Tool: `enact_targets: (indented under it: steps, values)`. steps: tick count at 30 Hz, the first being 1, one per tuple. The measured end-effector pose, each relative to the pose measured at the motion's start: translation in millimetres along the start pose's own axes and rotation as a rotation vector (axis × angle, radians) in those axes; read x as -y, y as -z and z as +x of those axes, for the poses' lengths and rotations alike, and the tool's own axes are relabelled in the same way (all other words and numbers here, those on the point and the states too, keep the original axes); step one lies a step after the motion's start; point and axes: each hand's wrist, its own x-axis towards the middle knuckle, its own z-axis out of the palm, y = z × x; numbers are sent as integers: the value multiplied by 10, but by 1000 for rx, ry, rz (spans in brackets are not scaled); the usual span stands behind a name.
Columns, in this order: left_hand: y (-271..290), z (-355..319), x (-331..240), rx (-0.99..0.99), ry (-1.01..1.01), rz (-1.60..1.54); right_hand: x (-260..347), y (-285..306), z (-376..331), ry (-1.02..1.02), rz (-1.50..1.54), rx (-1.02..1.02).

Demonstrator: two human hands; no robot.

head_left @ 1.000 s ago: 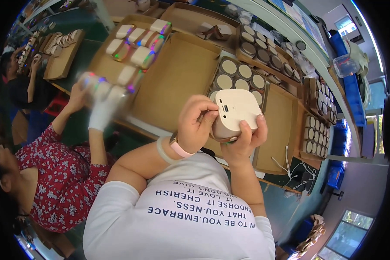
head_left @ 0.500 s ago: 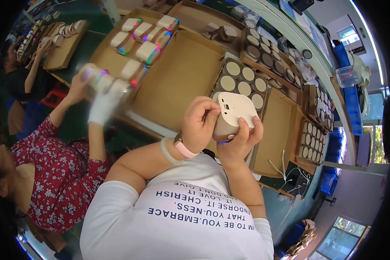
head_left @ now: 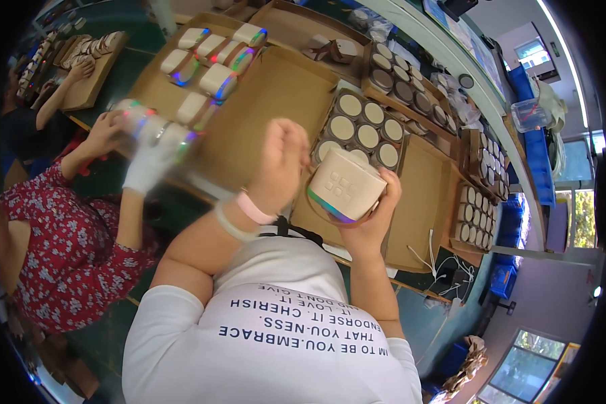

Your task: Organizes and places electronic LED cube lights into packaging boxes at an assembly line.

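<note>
My right hand (head_left: 374, 219) grips a small cream speaker (head_left: 347, 185) by its right side and underside. A group of raised buttons on the speaker faces me, and a band along its lower edge glows teal and violet. My left hand (head_left: 283, 165) is raised just left of the speaker, a little blurred, its fingers stretched out and nothing visible in them. Behind the speaker, a carton (head_left: 334, 91) holds rows of round cream-topped speakers (head_left: 350, 104).
A co-worker (head_left: 67, 262) at my left handles blurred lit speakers, wearing a white glove (head_left: 145, 165). Beyond is a cardboard tray (head_left: 145, 84) with several glowing speakers. An open cardboard box (head_left: 269, 101) lies between us. White cables (head_left: 438, 259) lie at the right; more filled cartons (head_left: 475, 232) stand beyond.
My left hand has let go of the speaker and moved up and left. The speaker has turned in my right hand from its port side to its button side.
</note>
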Motion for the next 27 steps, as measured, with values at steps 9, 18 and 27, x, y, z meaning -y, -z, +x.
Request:
enact_targets:
  steps: [9,18,27]
  values:
    - [582,55,390,116,-52,975,6,340,-194,-624,847,70]
    - [-140,-496,-59,648,-219,515,-248,395,-374,-487,861,168]
    - [-472,-750,-194,795,-268,590,-245,676,-500,-365,760,256]
